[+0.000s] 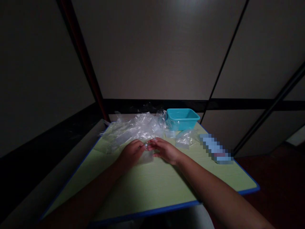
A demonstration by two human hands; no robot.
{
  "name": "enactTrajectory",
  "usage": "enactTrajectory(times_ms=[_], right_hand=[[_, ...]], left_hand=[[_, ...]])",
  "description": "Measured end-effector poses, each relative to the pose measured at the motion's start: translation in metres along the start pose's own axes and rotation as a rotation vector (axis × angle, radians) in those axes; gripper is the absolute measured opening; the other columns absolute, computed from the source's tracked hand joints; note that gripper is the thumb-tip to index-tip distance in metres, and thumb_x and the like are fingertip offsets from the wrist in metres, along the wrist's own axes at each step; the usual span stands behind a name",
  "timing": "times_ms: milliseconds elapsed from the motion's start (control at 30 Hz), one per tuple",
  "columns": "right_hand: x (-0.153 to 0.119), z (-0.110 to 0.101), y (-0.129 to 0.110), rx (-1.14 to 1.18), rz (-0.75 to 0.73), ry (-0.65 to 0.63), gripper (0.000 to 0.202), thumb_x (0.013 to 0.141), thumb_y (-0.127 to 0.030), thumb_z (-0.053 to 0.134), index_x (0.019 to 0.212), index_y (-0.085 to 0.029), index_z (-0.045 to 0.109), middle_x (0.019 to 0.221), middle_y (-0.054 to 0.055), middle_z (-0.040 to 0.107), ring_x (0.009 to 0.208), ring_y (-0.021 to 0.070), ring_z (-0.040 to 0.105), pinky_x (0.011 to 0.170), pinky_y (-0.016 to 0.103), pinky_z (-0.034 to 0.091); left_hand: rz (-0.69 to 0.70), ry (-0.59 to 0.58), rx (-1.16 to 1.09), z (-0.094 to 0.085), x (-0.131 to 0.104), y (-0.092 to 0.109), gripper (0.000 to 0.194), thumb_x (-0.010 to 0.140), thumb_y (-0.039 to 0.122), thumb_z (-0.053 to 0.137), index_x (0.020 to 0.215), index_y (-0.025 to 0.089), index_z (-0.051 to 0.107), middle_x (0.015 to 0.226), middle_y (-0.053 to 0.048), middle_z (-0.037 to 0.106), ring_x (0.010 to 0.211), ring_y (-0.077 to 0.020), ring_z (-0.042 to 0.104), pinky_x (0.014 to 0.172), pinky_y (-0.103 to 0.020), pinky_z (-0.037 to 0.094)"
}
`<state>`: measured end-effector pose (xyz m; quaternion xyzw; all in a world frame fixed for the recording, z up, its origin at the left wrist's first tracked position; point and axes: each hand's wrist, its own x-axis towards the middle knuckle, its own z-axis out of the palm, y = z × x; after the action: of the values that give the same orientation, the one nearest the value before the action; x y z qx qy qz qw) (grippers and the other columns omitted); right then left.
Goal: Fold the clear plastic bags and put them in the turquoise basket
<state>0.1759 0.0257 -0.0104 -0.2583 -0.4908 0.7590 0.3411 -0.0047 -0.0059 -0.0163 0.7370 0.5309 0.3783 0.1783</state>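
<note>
The bench (162,187) has a pale yellow-green top trimmed in blue, its near part bare and its far end by the wall panels. A loose, crumpled heap of bags (140,127), clear and shiny, spreads over the far left and centre, its right side overlapping in view the left end of a turquoise tub (184,124) that stands upright at the far right. Just nearer than the tub lies a smaller clear pouch (185,140), and along the right edge rests a pale-blue item (214,148), too pixelated to identify.
</note>
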Motion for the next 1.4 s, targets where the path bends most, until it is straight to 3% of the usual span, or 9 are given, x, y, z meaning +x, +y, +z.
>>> enactTrajectory(times_ms=[167, 367, 467, 700, 867, 1067, 1200, 1300, 1400], right_hand=[[0.002, 0.0, 0.002, 0.004, 0.018, 0.035, 0.028, 0.071, -0.043, 0.062, 0.087, -0.019, 0.059, 0.082, 0.001, 0.06, 0.076, 0.0129, 0.054, 0.061, 0.021, 0.039], [0.001, 0.001, 0.001, 0.017, -0.005, 0.045, 0.031, 0.07, -0.045, 0.063, 0.089, -0.02, 0.058, 0.083, 0.001, 0.058, 0.079, 0.0133, 0.054, 0.06, 0.021, 0.04], [0.001, 0.0, 0.001, 0.016, -0.02, 0.045, 0.033, 0.071, -0.046, 0.063, 0.09, -0.02, 0.059, 0.083, 0.001, 0.058, 0.082, 0.0135, 0.054, 0.06, 0.021, 0.04], [-0.001, -0.001, -0.002, 0.079, -0.056, -0.059, 0.032, 0.074, -0.046, 0.06, 0.091, -0.019, 0.06, 0.089, 0.004, 0.06, 0.085, 0.015, 0.055, 0.068, 0.026, 0.044], [-0.005, 0.001, -0.008, 0.144, -0.088, -0.113, 0.034, 0.075, -0.047, 0.058, 0.092, -0.018, 0.061, 0.095, 0.006, 0.06, 0.091, 0.0165, 0.055, 0.076, 0.029, 0.044], [-0.007, -0.001, -0.012, 0.045, -0.14, -0.088, 0.028, 0.072, -0.04, 0.061, 0.091, -0.019, 0.061, 0.096, 0.006, 0.061, 0.095, 0.0185, 0.054, 0.079, 0.033, 0.044], [-0.005, -0.003, -0.012, -0.194, -0.207, -0.003, 0.025, 0.074, -0.04, 0.06, 0.089, -0.02, 0.06, 0.091, 0.005, 0.06, 0.09, 0.0185, 0.055, 0.077, 0.034, 0.043], [-0.003, -0.005, -0.011, -0.524, -0.389, 0.159, 0.022, 0.072, -0.035, 0.062, 0.09, -0.021, 0.061, 0.098, 0.005, 0.058, 0.096, 0.019, 0.052, 0.082, 0.034, 0.04], [-0.003, -0.007, -0.011, -0.722, -0.548, 0.296, 0.025, 0.072, -0.03, 0.061, 0.096, -0.023, 0.06, 0.112, 0.005, 0.051, 0.108, 0.0201, 0.045, 0.087, 0.034, 0.036]], left_hand=[[0.253, -0.088, 0.168, -0.001, -0.006, 0.0, 0.028, 0.073, 0.039, 0.058, 0.093, 0.019, 0.055, 0.102, -0.006, 0.054, 0.099, -0.0207, 0.05, 0.087, -0.035, 0.041], [0.137, -0.176, 0.273, 0.007, -0.012, -0.012, 0.083, 0.066, 0.048, 0.064, 0.132, 0.015, 0.028, 0.142, -0.017, 0.025, 0.129, -0.03, 0.027, 0.103, -0.045, 0.027], [0.099, -0.29, 0.382, 0.008, -0.015, -0.016, 0.094, 0.067, 0.054, 0.061, 0.139, 0.013, 0.015, 0.147, -0.019, 0.01, 0.134, -0.0318, 0.013, 0.106, -0.049, 0.018], [0.141, -0.38, 0.435, 0.007, -0.018, -0.01, 0.073, 0.078, 0.049, 0.049, 0.139, 0.019, 0.021, 0.145, -0.014, 0.023, 0.134, -0.0272, 0.018, 0.106, -0.053, 0.012], [0.163, -0.422, 0.467, 0.009, -0.017, -0.008, 0.051, 0.088, 0.034, 0.035, 0.136, 0.019, 0.027, 0.143, -0.01, 0.029, 0.133, -0.0216, 0.023, 0.106, -0.053, 0.011], [0.171, -0.406, 0.49, 0.008, -0.015, -0.01, 0.049, 0.09, 0.023, 0.023, 0.138, 0.02, 0.024, 0.144, -0.007, 0.028, 0.132, -0.0183, 0.024, 0.107, -0.052, 0.011], [0.147, -0.375, 0.41, 0.003, -0.013, -0.005, 0.048, 0.09, 0.024, 0.024, 0.138, 0.021, 0.026, 0.143, -0.006, 0.029, 0.131, -0.0183, 0.027, 0.107, -0.052, 0.008], [0.09, -0.26, 0.24, -0.004, -0.01, -0.003, 0.046, 0.09, 0.03, 0.027, 0.134, 0.021, 0.034, 0.139, -0.005, 0.037, 0.129, -0.0195, 0.031, 0.109, -0.048, 0.003], [-0.151, -0.072, -0.11, -0.011, -0.007, -0.001, 0.048, 0.087, 0.044, 0.034, 0.126, 0.019, 0.047, 0.13, -0.006, 0.05, 0.123, -0.0246, 0.04, 0.108, -0.044, 0.017]])
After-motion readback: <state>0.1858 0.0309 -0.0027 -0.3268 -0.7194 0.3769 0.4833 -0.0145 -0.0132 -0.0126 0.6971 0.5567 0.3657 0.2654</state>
